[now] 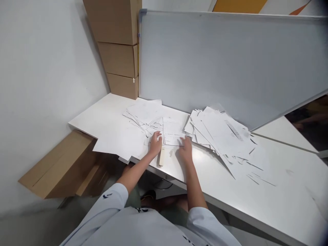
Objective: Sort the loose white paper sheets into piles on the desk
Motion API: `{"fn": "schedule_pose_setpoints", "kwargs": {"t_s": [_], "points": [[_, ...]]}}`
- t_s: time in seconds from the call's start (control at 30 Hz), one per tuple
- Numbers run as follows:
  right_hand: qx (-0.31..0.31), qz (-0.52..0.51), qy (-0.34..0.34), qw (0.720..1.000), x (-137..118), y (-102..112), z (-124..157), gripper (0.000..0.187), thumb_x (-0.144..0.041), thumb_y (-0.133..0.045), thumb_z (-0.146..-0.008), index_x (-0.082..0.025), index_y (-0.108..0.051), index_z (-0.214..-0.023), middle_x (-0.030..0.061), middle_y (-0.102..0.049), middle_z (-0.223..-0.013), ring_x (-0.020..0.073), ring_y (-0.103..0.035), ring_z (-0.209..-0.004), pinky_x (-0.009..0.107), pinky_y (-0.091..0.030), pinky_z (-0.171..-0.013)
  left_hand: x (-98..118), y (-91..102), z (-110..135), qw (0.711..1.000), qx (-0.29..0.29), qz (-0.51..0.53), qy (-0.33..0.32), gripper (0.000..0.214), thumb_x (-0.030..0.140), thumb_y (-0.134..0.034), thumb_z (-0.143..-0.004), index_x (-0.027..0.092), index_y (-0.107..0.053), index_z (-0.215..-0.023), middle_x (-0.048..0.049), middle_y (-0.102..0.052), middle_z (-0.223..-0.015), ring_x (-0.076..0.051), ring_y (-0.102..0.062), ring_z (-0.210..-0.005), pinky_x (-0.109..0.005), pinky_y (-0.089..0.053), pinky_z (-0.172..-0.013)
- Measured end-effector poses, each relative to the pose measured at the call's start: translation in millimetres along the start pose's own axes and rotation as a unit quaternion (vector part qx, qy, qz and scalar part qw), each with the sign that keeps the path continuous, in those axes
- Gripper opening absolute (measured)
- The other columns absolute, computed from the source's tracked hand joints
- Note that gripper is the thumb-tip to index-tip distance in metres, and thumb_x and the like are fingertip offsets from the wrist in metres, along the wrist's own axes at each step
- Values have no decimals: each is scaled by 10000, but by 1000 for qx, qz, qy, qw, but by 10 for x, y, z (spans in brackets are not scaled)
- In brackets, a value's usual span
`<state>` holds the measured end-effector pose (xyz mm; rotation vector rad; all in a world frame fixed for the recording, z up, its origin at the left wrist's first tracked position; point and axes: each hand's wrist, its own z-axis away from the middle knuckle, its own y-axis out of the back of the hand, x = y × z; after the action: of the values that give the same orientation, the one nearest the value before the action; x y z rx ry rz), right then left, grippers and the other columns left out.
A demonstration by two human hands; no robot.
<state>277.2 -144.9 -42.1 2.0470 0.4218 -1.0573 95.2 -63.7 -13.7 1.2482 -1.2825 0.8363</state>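
My left hand rests on the white table, its fingers curled on the left edge of a printed sheet. My right hand lies flat with fingers stretched onto the same sheet's lower right corner. A small cream-coloured tool, perhaps a stapler, lies on the table just under my left hand. A loose pile of papers spreads behind my left hand. A bigger fanned pile of papers lies to the right of my right hand.
A large whiteboard stands tilted on the table behind the papers. Stacked cardboard boxes fill the back left corner. A flat cardboard box leans below the table's left end. A wall runs along the left.
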Motion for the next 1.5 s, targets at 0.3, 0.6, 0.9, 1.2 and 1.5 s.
{"fn": "schedule_pose_setpoints", "kwargs": {"t_s": [0.3, 0.6, 0.9, 1.2, 1.5], "points": [[-131, 72, 55, 987, -205, -208, 25, 597, -201, -465, -677, -180, -634, -1249, 73, -624, -1318, 264, -523, -1272, 439, -362, -1125, -45, -70, -67, 996, -22, -75, -30, 378, 150, -493, -852, 211, -510, -1224, -116, -580, -1289, -255, -518, -1253, -423, -382, -1073], [-113, 150, 28, 982, -319, -185, 95, 487, -367, -476, -850, -145, -592, -1267, 136, -604, -1317, 305, -501, -1245, 472, -345, -1078, 7, -108, -47, 985, -80, -141, -64, 388, 210, -462, -903, 171, -504, -1287, -140, -622, -1260, -257, -520, -1268, -504, -164, -1191], [-92, 224, 97, 965, -213, -265, 162, 523, -445, -524, -858, -159, -559, -1294, 149, -568, -1352, 329, -476, -1219, 465, -361, -1014, -3, 1, 45, 984, -167, -25, -53, 455, 259, -411, -936, 232, -468, -1387, -100, -605, -1335, -226, -585, -1208, -416, -434, -1046], [-49, 164, 42, 984, -246, -145, 149, 447, -426, -392, -894, -158, -709, -1061, 149, -702, -1099, 289, -567, -1035, 422, -412, -935, 49, -9, 61, 980, -187, 48, -38, 458, 245, -431, -937, 229, -452, -1394, -102, -561, -1390, -220, -527, -1294, -402, -403, -1088], [-15, -35, -60, 998, -291, -3, 217, 522, -663, -460, -830, -188, -572, -644, -4, -512, -591, 156, -473, -638, 277, -384, -597, 1, -85, 37, 984, -175, -1, -41, 475, 325, -465, -936, 233, -451, -1402, -99, -536, -1421, -244, -524, -1293, -403, -403, -1086]]}}
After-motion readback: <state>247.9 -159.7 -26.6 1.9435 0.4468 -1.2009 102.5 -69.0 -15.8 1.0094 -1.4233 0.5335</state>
